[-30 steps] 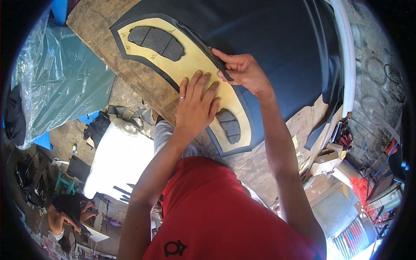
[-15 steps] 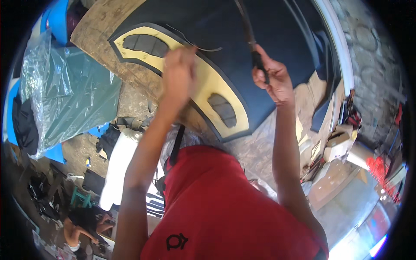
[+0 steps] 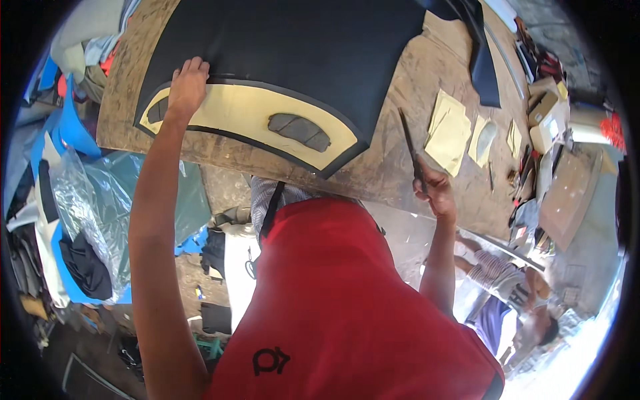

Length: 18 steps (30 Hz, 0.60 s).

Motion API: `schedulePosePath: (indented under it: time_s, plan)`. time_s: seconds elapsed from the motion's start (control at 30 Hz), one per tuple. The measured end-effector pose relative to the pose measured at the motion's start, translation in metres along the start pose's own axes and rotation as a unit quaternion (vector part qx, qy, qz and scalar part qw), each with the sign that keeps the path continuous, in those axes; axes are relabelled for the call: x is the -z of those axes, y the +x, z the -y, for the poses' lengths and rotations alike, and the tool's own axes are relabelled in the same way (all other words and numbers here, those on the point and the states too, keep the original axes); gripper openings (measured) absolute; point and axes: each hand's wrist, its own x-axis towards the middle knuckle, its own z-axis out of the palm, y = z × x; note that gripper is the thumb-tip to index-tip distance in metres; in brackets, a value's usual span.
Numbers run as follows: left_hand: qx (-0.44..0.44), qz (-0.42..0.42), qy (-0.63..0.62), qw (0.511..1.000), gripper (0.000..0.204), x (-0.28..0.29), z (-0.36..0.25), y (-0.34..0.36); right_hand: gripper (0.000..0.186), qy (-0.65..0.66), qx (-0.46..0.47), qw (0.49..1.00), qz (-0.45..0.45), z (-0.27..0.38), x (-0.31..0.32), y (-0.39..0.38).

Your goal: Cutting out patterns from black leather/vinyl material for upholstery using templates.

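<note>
My left hand lies with its fingers outstretched across the upper edge of a curved yellow pattern, touching the black sheet beneath it. The pattern has a dark grey patch towards its right end; another at the left end is partly hidden behind my hand. A black border shows all round the yellow. In my closed right hand is a knife with a long, narrow dark blade. It points up and away, over bare wood to the right of the sheet.
The wooden table carries yellow paper pieces on the right and a hanging black strip beyond them. Clear plastic wrapping lies off its left side. Another person is at the lower right.
The view has turned. My left hand has gone from the pattern's middle towards its left end and rests there. The knife has moved from above the black sheet to the right, nearer my body.
</note>
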Motion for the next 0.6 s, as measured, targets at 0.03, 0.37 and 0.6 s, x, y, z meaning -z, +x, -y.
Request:
schedulePosePath:
  time_s: [0.03, 0.37, 0.6]
  plan:
    - [-0.006, -0.012, 0.044, 0.999, 0.012, -0.003, 0.003, -0.002, 0.067, 0.009, -0.012, 1.0, 0.021, -0.012, 0.006, -0.003]
    - [-0.287, 0.597, 0.003, 0.749, 0.023, 0.039, 0.051, -0.205, 0.066, 0.002, -0.051, 0.996, 0.067, -0.066, 0.051, -0.026]
    - [-0.024, 0.358, -0.198, 0.912, 0.025, 0.145, -0.119, -0.138, 0.064, -0.309, 0.073, 0.934, -0.162, -0.074, 0.039, -0.016]
